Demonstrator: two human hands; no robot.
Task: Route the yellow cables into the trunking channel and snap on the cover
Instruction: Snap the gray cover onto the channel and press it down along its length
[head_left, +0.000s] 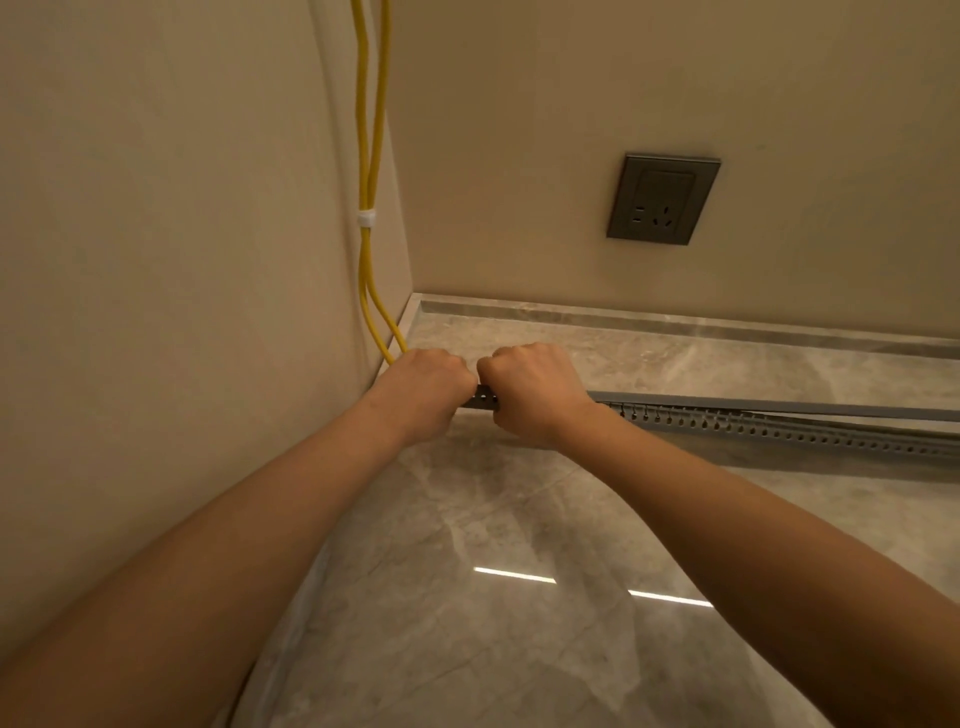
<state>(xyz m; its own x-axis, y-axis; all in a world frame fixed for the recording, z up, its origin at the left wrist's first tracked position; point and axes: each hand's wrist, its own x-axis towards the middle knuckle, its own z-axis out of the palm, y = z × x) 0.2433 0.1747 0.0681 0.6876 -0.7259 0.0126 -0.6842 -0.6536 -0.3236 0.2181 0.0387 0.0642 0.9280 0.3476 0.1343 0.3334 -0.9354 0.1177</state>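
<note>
Grips the yellow cables (372, 156) in a curled left hand (423, 389) at the wall corner; clamps a fisted right hand (535, 395), just beside, over the end of the trunking channel (779, 428) lying on the floor, cover (779, 402) loose just behind.

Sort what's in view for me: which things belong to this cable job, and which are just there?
Job: yellow cables, white tie binding them, slotted trunking channel, cover strip lying behind it, left hand and right hand, both at the channel's end.
Just there: wall socket, skirting, tiled floor.
</note>
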